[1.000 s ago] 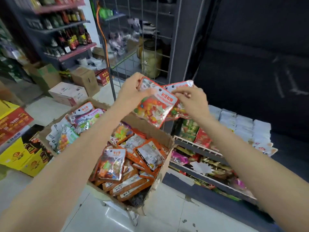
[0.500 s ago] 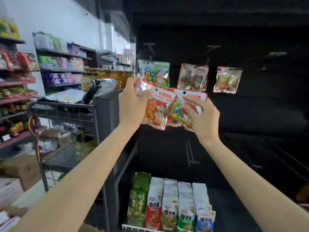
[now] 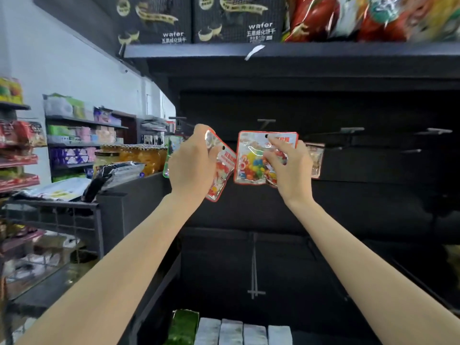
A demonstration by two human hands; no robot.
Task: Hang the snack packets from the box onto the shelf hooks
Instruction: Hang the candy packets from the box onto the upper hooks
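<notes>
under the dark top shelf (image 3: 273, 49), which carries black wafer boxes (image 3: 211, 19) and red bags (image 3: 348, 18), both hands are raised in front of the black back panel (image 3: 348, 207). far to the left of that shelf, side shelves (image 3: 82, 135) hold pastel and red goods, and a row of orange jars (image 3: 134, 155) stands nearer in. below the top shelf's left end, a green-edged packet (image 3: 171, 155) shows partly behind the left hand (image 3: 191, 165). this hand has its fingers curled round a red-edged snack packet (image 3: 221, 170), which tilts down to the right with its hanging hole visible near the thumb. just to the right, apart from it, a second red-edged packet (image 3: 251, 158) is upright; the right hand (image 3: 291, 168) pinches it between thumb and fingertips, and its top hole sits just below a hook (image 3: 265, 122) on the back panel. behind the right hand another packet (image 3: 315, 160) hangs. further right under the shelf, more hooks (image 3: 351, 130) jut out bare. at the bottom, below the hands, a green pack (image 3: 184, 327) and pale packs (image 3: 241, 332) stand in a row.
</notes>
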